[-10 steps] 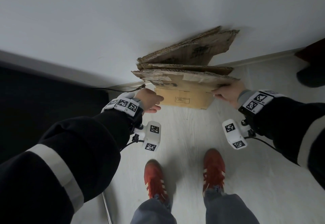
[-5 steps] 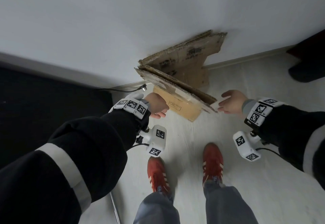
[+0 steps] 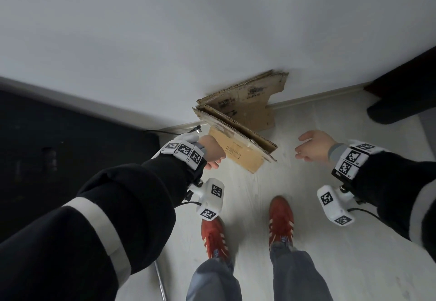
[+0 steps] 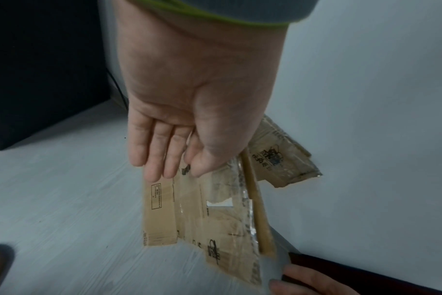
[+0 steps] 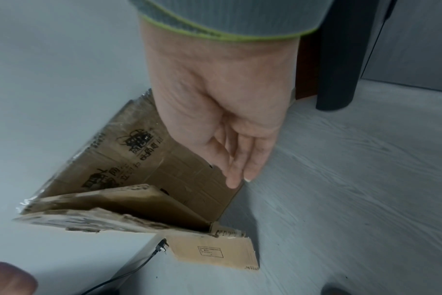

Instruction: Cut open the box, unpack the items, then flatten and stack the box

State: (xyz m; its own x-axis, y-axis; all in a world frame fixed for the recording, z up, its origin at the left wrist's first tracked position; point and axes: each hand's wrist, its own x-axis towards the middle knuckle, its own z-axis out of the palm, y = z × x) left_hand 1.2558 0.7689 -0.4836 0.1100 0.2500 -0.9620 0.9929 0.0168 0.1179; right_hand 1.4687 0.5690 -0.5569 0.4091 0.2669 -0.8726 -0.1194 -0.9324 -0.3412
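Observation:
The flattened cardboard box [image 3: 238, 142] hangs tilted above the floor, its right end lower, in front of a second flattened box [image 3: 252, 102] that leans on the wall. My left hand [image 3: 213, 161] is at the box's left edge. In the left wrist view its fingers [image 4: 159, 157] lie straight against the taped cardboard [image 4: 215, 215]. My right hand [image 3: 300, 147] hovers to the right of the box, apart from it, its fingers [image 5: 240, 171] relaxed and holding nothing.
A black cabinet [image 3: 59, 147] stands at the left, and a black cable with a plug [image 3: 174, 131] runs along the skirting. A dark furniture leg [image 3: 401, 104] stands at the far right. My red shoes [image 3: 214, 237] are on the pale floor, beside a thin metal rod [image 3: 160, 281].
My right hand has let go of the box's right end and drawn away to the right. That end has dropped and the box now tilts. My left hand stays at its left edge.

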